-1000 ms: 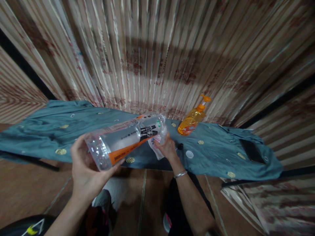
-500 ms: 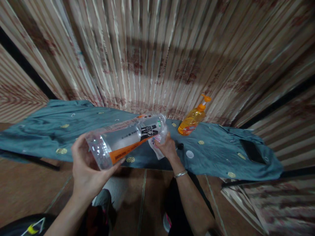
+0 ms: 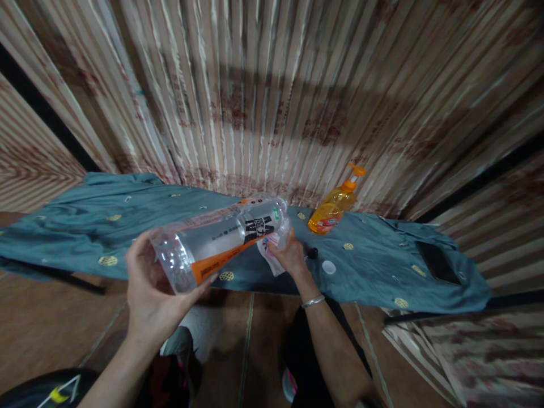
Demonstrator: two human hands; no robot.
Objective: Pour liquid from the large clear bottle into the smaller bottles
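A large clear plastic bottle (image 3: 223,233) with an orange and black printed label lies tilted in the air, its neck end pointing up and right. My left hand (image 3: 148,289) wraps round its base end, thumb along the lower side. At the other end, my right hand (image 3: 291,252) is closed on a white packet (image 3: 271,258) with pink and blue print, close to the bottle's neck. The bottle partly covers the packet and the fingertips of that hand. Whether the right hand also touches the bottle cannot be made out.
An orange pump bottle (image 3: 334,208) stands on the teal cloth-covered table (image 3: 374,260). Near my right wrist lie a small black object (image 3: 312,253) and a white round cap (image 3: 328,267). A dark phone (image 3: 437,262) lies at the right. Behind hangs a striped curtain (image 3: 272,102).
Almost nothing differs. The view has shifted very slightly, and both hands keep their hold on the bottle and the white packet.
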